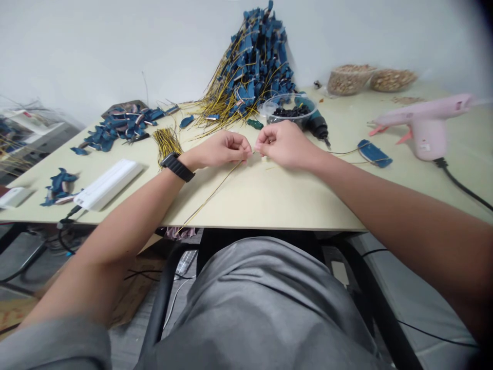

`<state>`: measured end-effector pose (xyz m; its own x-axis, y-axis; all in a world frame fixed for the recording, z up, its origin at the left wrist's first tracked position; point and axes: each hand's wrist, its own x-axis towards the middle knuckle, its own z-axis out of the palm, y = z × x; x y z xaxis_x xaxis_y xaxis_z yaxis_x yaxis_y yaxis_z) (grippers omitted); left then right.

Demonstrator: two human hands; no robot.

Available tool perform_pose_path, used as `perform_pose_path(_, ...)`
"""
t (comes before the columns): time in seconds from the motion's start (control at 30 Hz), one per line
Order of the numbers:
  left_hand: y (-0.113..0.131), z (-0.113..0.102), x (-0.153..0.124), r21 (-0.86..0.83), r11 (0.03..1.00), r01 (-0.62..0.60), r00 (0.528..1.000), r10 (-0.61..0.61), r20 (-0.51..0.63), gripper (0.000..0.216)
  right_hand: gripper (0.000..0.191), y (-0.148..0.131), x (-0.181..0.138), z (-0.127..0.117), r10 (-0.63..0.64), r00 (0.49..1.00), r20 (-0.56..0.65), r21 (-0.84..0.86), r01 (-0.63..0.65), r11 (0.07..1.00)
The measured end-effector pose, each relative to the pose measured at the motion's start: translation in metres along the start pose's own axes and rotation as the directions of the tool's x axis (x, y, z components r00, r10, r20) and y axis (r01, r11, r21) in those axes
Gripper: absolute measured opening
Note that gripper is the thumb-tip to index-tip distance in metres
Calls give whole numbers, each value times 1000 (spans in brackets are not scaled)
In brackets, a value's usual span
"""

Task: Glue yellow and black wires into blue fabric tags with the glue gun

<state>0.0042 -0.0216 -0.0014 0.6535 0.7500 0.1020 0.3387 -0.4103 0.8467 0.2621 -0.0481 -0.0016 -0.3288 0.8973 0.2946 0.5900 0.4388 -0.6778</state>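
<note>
My left hand [225, 149], with a black band on the wrist, pinches a thin yellow-and-black wire [211, 193] whose tail slants down across the table's front edge. Close by on the right, my right hand [285, 146] has its thumb and fingertips pressed together at the wire ends. What exactly meets between the fingertips is too small to make out. From behind my right wrist, thin wires [346, 152] run to a flat blue piece [373, 153] lying on the table. A clear bowl of small black parts [292, 109] sits just beyond my right hand.
A tall heap of blue pieces with yellow wires [258, 61] leans against the wall. At left lie more blue pieces [119, 123], a wire bundle [167, 143] and a white box [110, 184]. A pink glue gun [427, 121] stands right, near a dark green power tool [318, 123].
</note>
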Motion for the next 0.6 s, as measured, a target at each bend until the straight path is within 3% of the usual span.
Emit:
perform_pose_path(0.27, -2, -2, 0, 14, 1000, 7, 1000, -7, -17, 10, 26, 5, 1, 3, -31, 999, -23, 40, 32, 999)
perform_pose_path(0.6, -10, -17, -3, 14, 999, 45, 999, -45, 1, 17, 35, -15, -8, -8, 69, 997, -30, 29, -68, 997)
